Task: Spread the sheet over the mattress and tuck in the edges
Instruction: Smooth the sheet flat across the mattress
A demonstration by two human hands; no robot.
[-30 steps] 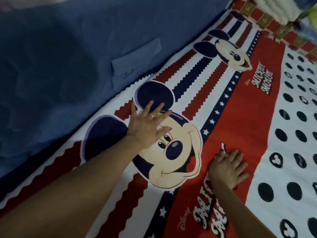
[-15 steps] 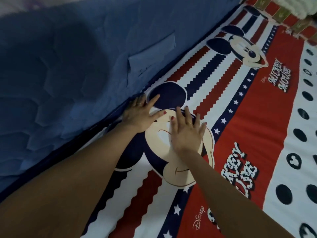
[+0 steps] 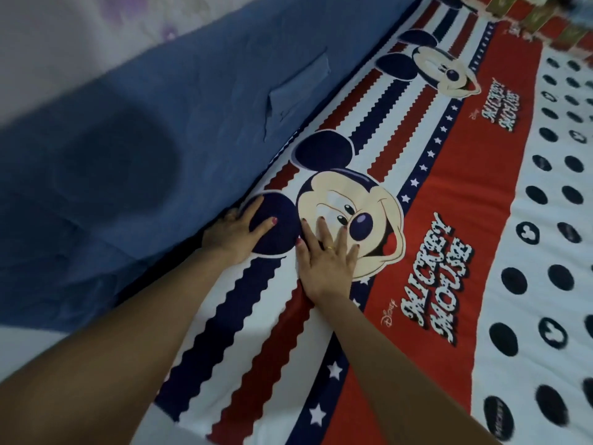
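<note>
A printed sheet point(image 3: 426, 239) with red, white and navy stripes, cartoon mouse faces and black dots lies flat over the mattress. My left hand point(image 3: 237, 232) rests at the sheet's left edge, its outer fingers pushed down into the gap against the blue cloth point(image 3: 154, 149). My right hand point(image 3: 327, 258) lies flat, fingers spread, on the sheet just beside it, over the lower part of a mouse face. Neither hand holds anything that I can see.
The blue cloth with a sewn pocket point(image 3: 298, 94) rises along the left side of the mattress. A pale wall point(image 3: 64, 43) stands behind it. Red and gold patterned fabric point(image 3: 545, 30) lies at the far end of the bed.
My left hand has slid down along the sheet's edge and pushed into the gap. My right hand came over from the red band and followed it, flat on the mouse face.
</note>
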